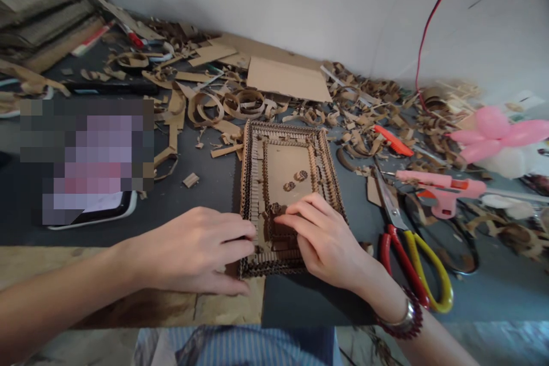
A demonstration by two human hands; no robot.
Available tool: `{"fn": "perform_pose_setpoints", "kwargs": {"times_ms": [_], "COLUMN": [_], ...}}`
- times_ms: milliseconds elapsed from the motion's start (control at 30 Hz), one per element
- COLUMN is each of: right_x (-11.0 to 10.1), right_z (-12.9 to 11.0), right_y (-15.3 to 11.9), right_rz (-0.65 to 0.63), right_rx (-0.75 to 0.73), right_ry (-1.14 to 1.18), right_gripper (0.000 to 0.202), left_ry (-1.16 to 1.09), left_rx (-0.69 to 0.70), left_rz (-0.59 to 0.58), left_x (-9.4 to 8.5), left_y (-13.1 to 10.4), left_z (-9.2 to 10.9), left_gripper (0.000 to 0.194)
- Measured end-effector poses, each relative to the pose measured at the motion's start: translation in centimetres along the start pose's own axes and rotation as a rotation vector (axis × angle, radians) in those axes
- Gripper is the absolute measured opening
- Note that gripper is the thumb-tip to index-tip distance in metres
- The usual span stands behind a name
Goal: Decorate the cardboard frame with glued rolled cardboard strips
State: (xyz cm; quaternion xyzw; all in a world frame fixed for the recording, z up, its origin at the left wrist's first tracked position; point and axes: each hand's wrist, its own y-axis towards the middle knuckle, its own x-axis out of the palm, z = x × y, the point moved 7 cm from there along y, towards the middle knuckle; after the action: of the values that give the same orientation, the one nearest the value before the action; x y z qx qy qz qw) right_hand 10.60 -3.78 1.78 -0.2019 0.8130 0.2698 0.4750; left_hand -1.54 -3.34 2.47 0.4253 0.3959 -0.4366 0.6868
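Observation:
A rectangular cardboard frame (250, 183), built up with corrugated strips in nested borders, lies on the dark table in front of me. Inside its inner border, small rolled cardboard coils (302, 175) sit on the flat base. My left hand (193, 249) lies at the frame's lower left edge, fingers stretched and apart, fingertips touching the rim. Over the lower part of the frame, my right hand (328, 237) has its fingers drawn together at another small cardboard coil (275, 209); the exact contact is partly hidden by the fingers.
Scissors (397, 223) and a pink glue gun (446, 186) lie to the right, near an orange cutter (392, 140). Curled cardboard scraps (244, 104) cover the back. At left is a phone (103, 206), partly pixelated. A pink balloon shape (493, 131) stands far right.

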Motion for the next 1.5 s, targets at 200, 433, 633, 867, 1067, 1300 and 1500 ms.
{"fn": "perform_pose_setpoints", "kwargs": {"times_ms": [200,433,633,867,1067,1300,1500], "right_x": [0.3,-1.3,-6.6,-8.8,-7.9,-4.6,-4.2], "right_z": [0.1,-0.5,0.2,2.7,3.2,5.2,5.8], "right_y": [0.0,-0.2,-2.8,-10.5,-15.6,-17.7,-18.3], "right_rz": [-0.013,0.127,0.387,0.429,0.459,0.357,0.348], "right_rx": [0.01,-0.039,0.07,0.302,0.417,0.51,0.501], "right_ry": [-0.006,-0.032,-0.207,-0.421,-0.507,-0.512,-0.511], "right_gripper": [0.032,0.029,0.03,0.02,0.019,0.038,0.037], "left_ry": [0.001,-0.031,-0.101,-0.096,0.007,0.011,0.143], "left_rx": [-0.012,-0.016,-0.05,-0.356,-0.414,-0.447,-0.454], "left_rz": [0.001,0.021,0.092,0.35,0.12,0.051,0.132], "left_x": [-0.1,-0.6,-1.4,-3.1,-1.6,-0.7,-4.7], "left_y": [0.0,0.1,-0.1,-0.1,1.6,3.0,3.2], "left_z": [-0.1,-0.1,-0.6,-2.8,-3.3,-3.2,-3.5], "left_gripper": [0.019,0.026,0.032,0.013,0.013,0.012,0.018]}}
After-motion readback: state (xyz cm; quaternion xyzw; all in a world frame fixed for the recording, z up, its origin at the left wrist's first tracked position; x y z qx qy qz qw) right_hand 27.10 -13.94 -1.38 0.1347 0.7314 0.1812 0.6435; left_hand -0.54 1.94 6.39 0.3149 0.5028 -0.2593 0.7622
